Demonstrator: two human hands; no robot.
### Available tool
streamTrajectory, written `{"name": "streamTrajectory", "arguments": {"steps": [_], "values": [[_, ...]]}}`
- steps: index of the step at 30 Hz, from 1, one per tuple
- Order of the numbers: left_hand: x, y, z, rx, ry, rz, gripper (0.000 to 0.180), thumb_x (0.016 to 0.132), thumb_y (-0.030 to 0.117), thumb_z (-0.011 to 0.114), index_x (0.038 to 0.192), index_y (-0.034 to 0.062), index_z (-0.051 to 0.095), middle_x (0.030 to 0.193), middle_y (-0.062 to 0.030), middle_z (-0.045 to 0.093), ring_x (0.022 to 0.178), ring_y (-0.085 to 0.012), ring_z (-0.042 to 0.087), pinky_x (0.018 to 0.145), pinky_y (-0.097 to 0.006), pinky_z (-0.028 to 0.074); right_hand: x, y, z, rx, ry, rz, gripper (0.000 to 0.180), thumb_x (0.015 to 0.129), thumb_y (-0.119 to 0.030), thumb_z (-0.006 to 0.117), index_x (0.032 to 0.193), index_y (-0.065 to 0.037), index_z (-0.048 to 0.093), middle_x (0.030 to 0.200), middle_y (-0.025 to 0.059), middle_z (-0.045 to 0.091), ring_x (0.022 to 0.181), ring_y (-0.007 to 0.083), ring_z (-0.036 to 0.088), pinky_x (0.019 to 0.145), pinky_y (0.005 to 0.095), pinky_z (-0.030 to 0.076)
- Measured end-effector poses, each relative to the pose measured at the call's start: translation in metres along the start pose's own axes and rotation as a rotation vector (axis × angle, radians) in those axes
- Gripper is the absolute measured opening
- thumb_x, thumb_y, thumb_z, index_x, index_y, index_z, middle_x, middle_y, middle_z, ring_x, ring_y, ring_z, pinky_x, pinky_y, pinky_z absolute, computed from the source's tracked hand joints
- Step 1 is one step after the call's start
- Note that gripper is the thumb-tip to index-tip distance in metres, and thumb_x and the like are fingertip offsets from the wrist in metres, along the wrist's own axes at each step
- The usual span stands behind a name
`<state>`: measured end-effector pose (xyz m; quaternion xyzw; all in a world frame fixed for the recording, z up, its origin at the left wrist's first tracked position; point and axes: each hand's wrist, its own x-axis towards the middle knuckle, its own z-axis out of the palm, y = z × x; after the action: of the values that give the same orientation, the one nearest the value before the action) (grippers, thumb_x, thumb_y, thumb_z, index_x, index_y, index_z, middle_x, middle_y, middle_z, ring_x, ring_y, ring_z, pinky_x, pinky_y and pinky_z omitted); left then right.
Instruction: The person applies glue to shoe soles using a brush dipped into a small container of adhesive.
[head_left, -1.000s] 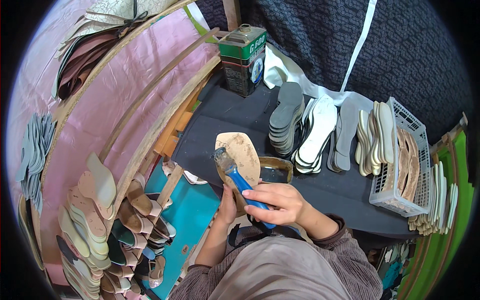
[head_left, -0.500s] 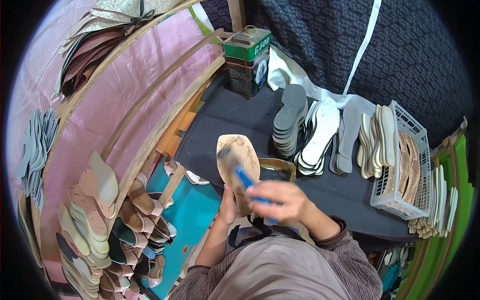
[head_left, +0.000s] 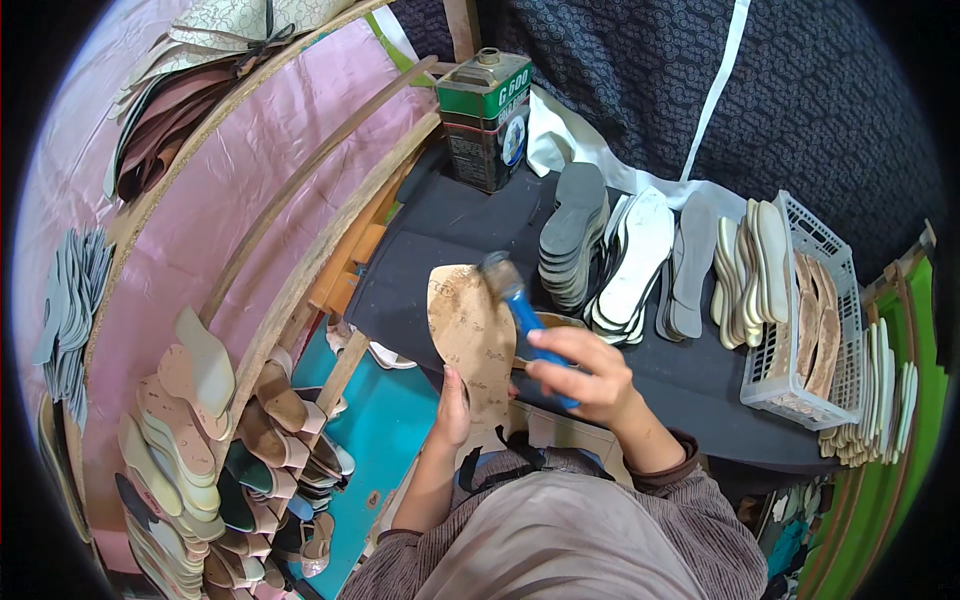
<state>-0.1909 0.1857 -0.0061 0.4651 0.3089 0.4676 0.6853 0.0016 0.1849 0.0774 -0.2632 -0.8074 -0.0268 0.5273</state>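
My left hand (head_left: 453,412) is closed around the lower part of a tan insole (head_left: 470,325), thumb up along its near side. The insole is held up in front of me with its broad end away from me, and darker patches and small marks show on its face. In my right hand (head_left: 588,375) is a brush (head_left: 517,300) with a blue handle. Its dark bristle end is at the upper right edge of the insole; whether it touches cannot be made out. Behind my right hand, a shallow tray (head_left: 562,322) is mostly hidden.
On the dark-covered table (head_left: 400,290) stand a green and black metal can (head_left: 484,120), stacks of grey insoles (head_left: 574,225), white insoles (head_left: 640,250) and cream insoles (head_left: 768,265), and a white plastic basket (head_left: 820,395). Shoes (head_left: 280,400) and more soles (head_left: 180,440) crowd the left.
My right hand and the brush have moved right and slightly outward, from the middle of the insole's broad end to its right edge. My left hand still holds the insole.
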Motion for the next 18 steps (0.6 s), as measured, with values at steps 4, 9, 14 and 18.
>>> {"name": "streamTrajectory", "arguments": {"steps": [4, 9, 14, 18], "values": [[0.004, -0.003, 0.014, -0.024, 0.251, 0.045, 0.072, 0.094, 0.057, 0.01, 0.125, 0.0001, 0.042, 0.099, -0.0138, 0.06, 0.085, -0.0221, 0.059, 0.08, -0.036, 0.048, -0.007, -0.007, 0.002, 0.215, -0.215, -0.193, 0.017, 0.069, -0.005, 0.068, 0.085, -0.004, 0.064, 0.103, 0.0183, 0.062, 0.08, 0.0277, 0.065, 0.067, 0.0321, 0.056], [0.0, 0.005, 0.003, 0.0, 0.031, 0.025, 0.071, 0.095, 0.055, 0.011, 0.129, -0.0001, 0.039, 0.114, -0.0161, 0.056, 0.1, -0.0238, 0.057, 0.09, -0.037, 0.044, -0.003, 0.001, -0.003, 0.037, -0.049, -0.039, 0.025, 0.066, -0.006, 0.065, 0.091, -0.003, 0.062, 0.107, 0.0178, 0.061, 0.083, 0.0301, 0.063, 0.068, 0.0346, 0.055], [0.002, 0.001, -0.005, -0.067, 0.023, 0.021, 0.072, 0.094, 0.056, 0.01, 0.131, 0.0009, 0.036, 0.118, -0.0179, 0.055, 0.096, -0.0232, 0.058, 0.087, -0.037, 0.046, -0.012, -0.011, 0.003, 0.285, -0.249, -0.138, 0.022, 0.068, -0.004, 0.065, 0.089, -0.004, 0.062, 0.108, 0.0158, 0.061, 0.086, 0.0293, 0.064, 0.069, 0.0342, 0.055], [0.001, 0.009, 0.007, -0.046, 0.166, 0.05, 0.072, 0.094, 0.057, 0.01, 0.132, 0.0006, 0.034, 0.115, -0.0181, 0.056, 0.089, -0.024, 0.06, 0.083, -0.037, 0.048, -0.008, 0.0, -0.001, 0.127, -0.108, -0.037, 0.021, 0.069, -0.005, 0.065, 0.089, -0.004, 0.062, 0.107, 0.0165, 0.061, 0.085, 0.0315, 0.063, 0.072, 0.0357, 0.055]]}}
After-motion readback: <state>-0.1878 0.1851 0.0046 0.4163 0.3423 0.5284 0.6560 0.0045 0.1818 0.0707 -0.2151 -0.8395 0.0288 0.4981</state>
